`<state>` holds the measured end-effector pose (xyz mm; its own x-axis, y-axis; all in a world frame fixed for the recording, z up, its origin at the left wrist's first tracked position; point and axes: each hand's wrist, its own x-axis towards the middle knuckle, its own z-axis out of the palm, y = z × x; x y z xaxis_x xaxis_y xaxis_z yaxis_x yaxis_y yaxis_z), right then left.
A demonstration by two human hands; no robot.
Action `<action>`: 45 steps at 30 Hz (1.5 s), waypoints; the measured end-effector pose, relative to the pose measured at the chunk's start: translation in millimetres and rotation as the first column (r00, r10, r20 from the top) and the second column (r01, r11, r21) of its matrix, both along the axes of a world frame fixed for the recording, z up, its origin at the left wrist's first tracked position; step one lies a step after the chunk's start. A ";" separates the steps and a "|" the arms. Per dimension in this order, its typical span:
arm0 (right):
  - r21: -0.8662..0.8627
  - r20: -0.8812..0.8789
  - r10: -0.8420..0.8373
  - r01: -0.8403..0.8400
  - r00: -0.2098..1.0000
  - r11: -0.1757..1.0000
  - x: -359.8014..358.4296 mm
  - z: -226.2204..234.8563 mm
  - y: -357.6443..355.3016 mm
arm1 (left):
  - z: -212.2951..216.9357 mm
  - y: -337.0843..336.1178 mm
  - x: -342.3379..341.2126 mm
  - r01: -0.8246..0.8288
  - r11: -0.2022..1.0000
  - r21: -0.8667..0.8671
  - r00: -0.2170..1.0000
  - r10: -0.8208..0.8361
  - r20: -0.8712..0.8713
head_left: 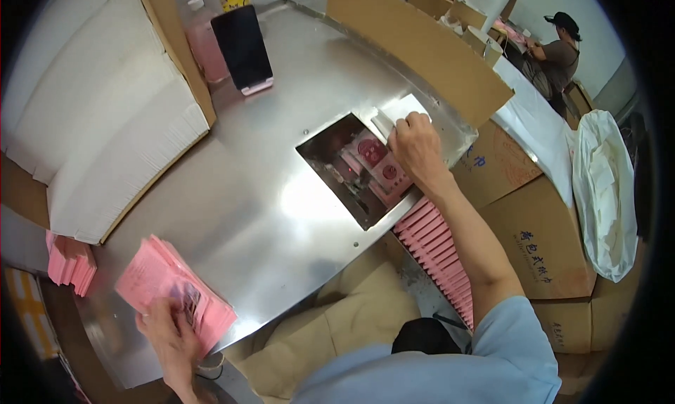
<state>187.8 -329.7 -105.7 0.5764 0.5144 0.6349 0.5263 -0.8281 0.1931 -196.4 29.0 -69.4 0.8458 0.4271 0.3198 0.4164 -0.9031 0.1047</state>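
At the lower left of the metal table lies a stack of pink printed paper sleeves [158, 270]. My left hand [169, 330] is on the near side of that stack, its bent fingers closed over the top sleeves. Further right, a square opening in the tabletop [325, 153] shows a mechanism, with a pink printed sleeve with dark red marks [376, 158] in it. Beside the opening's far right edge, my right hand [418, 147] has its fingers curled onto a flat white piece [409, 107]; its exact kind is unclear.
A phone on a stand [242, 49] is at the back, beside a bottle of pink liquid [205, 42]. White-lined cardboard [119, 102] rises at left; a cardboard strip [422, 42] borders the far right. Pink packs [436, 249] fill a box below. A co-worker [559, 56] sits beyond.
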 end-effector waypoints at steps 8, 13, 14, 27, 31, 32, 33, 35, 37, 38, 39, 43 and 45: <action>0.050 -0.125 0.138 -0.132 0.983 0.990 -35.5 24.2 5.9 | 11.9 -89.5 94.3 0.463 0.782 -0.418 0.886 -0.395 0.242; 0.327 -0.208 0.212 -0.136 0.955 0.935 -31.5 13.7 -12.9 | -1.9 -119.2 124.8 0.457 0.866 -0.202 0.885 -0.420 0.202; 0.327 -0.208 0.211 -0.135 0.955 0.935 -31.0 13.9 -13.9 | -4.0 -119.2 125.1 0.450 0.860 -0.240 0.889 -0.406 0.211; 0.358 -0.157 0.182 -0.116 0.971 0.926 -23.5 11.4 -7.1 | -3.2 -119.6 128.9 0.533 0.814 -0.229 0.841 -0.483 0.244; 0.362 -0.156 0.199 -0.132 0.967 0.923 -22.2 8.8 -5.8 | -3.9 -119.1 127.7 0.541 0.810 -0.225 0.835 -0.487 0.256; 0.363 -0.155 0.200 -0.132 0.967 0.922 -22.5 8.2 -5.7 | -4.1 -119.2 126.9 0.541 0.810 -0.227 0.835 -0.486 0.257; 0.371 -0.155 0.214 -0.144 0.965 0.917 -22.7 8.7 -5.9 | -4.1 -119.6 126.6 0.542 0.809 -0.226 0.834 -0.487 0.258; 0.380 -0.154 0.228 -0.155 0.961 0.912 -24.1 9.8 -6.3 | -4.7 -120.5 125.6 0.535 0.814 -0.225 0.840 -0.481 0.252; 0.364 -0.195 0.198 -0.117 0.961 0.924 -25.7 10.8 -6.5 | -4.3 -121.3 125.6 0.532 0.816 -0.225 0.841 -0.480 0.248; 0.364 -0.197 0.197 -0.115 0.960 0.924 -25.2 9.1 -7.7 | -4.8 -122.1 125.3 0.529 0.818 -0.226 0.844 -0.478 0.244; 0.353 -0.200 0.188 -0.108 0.962 0.929 -22.8 7.7 -9.1 | -4.9 -122.1 126.4 0.532 0.816 -0.226 0.842 -0.481 0.243; 0.359 -0.150 0.191 -0.126 0.970 0.925 -22.0 5.4 -7.1 | -3.3 -121.2 126.8 0.532 0.819 -0.216 0.840 -0.479 0.254; 0.347 -0.127 0.184 -0.130 0.975 0.929 -22.5 6.0 -6.0 | -2.6 -120.8 127.3 0.533 0.819 -0.213 0.839 -0.477 0.262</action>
